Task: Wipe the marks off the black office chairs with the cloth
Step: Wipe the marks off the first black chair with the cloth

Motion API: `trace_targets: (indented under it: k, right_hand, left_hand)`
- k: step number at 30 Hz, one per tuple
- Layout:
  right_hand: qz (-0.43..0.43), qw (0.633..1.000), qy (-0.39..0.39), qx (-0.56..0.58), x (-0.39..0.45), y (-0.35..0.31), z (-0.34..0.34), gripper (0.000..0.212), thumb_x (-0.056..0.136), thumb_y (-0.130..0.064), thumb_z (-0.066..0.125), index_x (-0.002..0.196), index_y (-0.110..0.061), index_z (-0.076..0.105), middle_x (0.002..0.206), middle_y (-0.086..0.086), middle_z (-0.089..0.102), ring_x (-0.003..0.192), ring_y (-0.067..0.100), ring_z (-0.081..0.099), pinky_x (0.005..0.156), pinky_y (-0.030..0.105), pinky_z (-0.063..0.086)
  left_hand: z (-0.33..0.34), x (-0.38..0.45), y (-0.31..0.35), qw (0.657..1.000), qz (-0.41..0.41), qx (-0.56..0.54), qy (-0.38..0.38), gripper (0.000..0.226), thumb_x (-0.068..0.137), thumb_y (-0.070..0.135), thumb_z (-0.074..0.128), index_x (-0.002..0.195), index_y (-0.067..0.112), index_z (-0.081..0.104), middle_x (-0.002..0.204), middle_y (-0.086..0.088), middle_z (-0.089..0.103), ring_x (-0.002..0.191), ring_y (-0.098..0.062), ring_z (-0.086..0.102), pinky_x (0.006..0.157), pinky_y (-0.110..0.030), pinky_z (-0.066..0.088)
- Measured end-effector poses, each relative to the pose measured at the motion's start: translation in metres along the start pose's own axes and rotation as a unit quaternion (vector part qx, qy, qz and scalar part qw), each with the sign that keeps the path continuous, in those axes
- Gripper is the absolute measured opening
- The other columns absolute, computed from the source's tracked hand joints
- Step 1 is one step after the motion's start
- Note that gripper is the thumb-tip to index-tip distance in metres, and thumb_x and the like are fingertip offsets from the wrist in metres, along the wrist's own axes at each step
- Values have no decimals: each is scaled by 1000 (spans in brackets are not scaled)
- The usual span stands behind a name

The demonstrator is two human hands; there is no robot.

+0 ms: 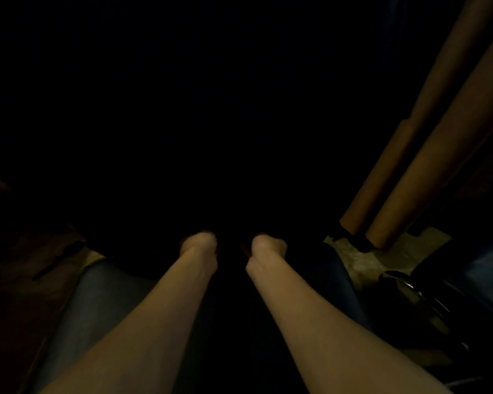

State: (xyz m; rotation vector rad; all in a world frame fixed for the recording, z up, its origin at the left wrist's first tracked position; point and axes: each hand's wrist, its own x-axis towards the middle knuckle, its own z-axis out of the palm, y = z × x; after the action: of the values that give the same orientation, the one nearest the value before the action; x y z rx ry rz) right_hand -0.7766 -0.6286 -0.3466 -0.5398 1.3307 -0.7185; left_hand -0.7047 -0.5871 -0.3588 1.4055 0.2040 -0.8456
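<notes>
Chair fills centre, nrly all in dark | cloth not visible | left hand + right hand grip: fingers hidden, can't tell | risk: low light, marks missed; cardboard tubes nr right, could get knocked

I note both bare forearms extended forward and down, nearly parallel, wrists bent sharply away from me. My left hand and right hand sit near each other, apart. Fingers are hidden in darkness; grip cannot be determined.
</notes>
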Motion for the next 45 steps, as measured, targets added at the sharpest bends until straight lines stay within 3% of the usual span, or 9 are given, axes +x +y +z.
trace_targets:
  k: [4,8,13,19,23,25,31,38,45]
  right_hand:
    - [-5,1000,17,15,12,-21,-30,20,98,-6,51,114,-5,62,103,17,66,91,32,65,80,49,59]
    - [-7,999,39,10,29,-39,-54,12,97,-6,51,99,-5,63,97,17,66,88,33,66,79,48,59]
    - [-21,996,87,19,52,-71,-94,16,97,-8,51,84,-8,61,83,12,64,73,27,64,73,39,58]
    - [-81,993,81,18,62,-87,-103,19,98,-13,51,81,-20,56,89,11,65,82,29,66,78,44,59]
    - [-85,996,23,20,48,-85,-104,16,99,-11,51,86,-20,56,89,9,64,80,25,64,68,34,56]
    - [-102,994,-8,32,38,-94,-104,16,98,-9,52,88,-20,57,91,8,64,82,23,64,76,36,57]
    - [-162,985,-46,-38,4,-117,-104,15,100,-12,47,110,-18,55,100,11,66,84,23,65,81,39,58]
    - [-235,964,-51,-118,-46,-142,-107,23,98,-12,47,76,-17,48,84,13,60,79,33,65,70,49,55]
    - [-303,940,-63,-143,-89,-181,-94,16,97,-11,49,84,-7,56,90,16,65,85,31,66,80,50,57]
  left_hand:
    - [36,-9,-15,999,-29,3,14,32,100,6,47,132,4,53,123,-14,60,100,-30,61,83,-33,52]
    - [64,-24,-33,999,-31,-10,9,29,99,5,50,127,4,57,97,-8,62,80,-21,60,56,-25,52]
    - [111,-57,-44,992,-107,-62,-10,39,102,7,44,140,6,48,131,-16,56,111,-30,61,94,-45,55]
    - [130,-71,-53,992,-114,-34,-33,28,100,5,49,126,3,61,109,-12,65,86,-20,67,69,-35,60]
    - [121,-79,-46,992,-99,-59,-45,20,101,5,48,115,6,61,93,-4,61,86,-19,67,63,-29,56]
    - [120,-89,-40,993,-79,-75,-48,21,102,8,47,118,6,61,98,-4,62,88,-19,67,69,-31,58]
    - [113,-125,-14,988,-59,-135,-55,22,100,4,47,117,3,62,97,-13,66,83,-21,67,48,-22,54]
    - [114,-177,13,987,-18,-149,-55,19,100,2,46,109,6,62,97,-11,64,86,-19,66,62,-28,52]
    - [124,-211,58,988,53,-141,-30,25,99,7,51,122,4,62,102,-14,68,88,-22,69,64,-28,54]
